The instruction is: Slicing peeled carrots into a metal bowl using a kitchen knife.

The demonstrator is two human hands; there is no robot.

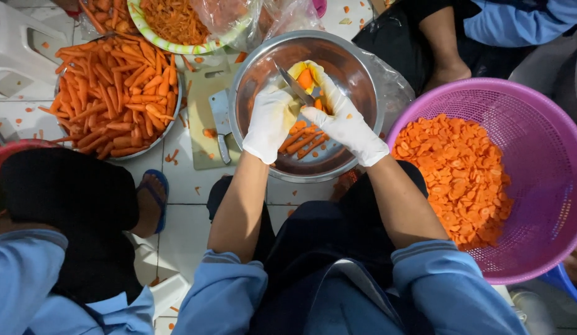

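Both my hands wear white gloves and work over a steel bowl (251,80) on the floor. My left hand (270,121) grips a knife (293,85) whose blade points up toward the carrot. My right hand (344,121) holds a piece of carrot (306,78) at its fingertips against the blade. Several carrot sticks (301,141) lie in the bottom of the bowl under my hands.
A purple plastic colander (549,155) with sliced carrot rounds stands at right. A steel tray of carrot sticks (118,80) lies at left, beside a green cutting board (204,111) with a cleaver (221,121). A bowl of shredded carrot (177,25) sits above. Other people sit left and top right.
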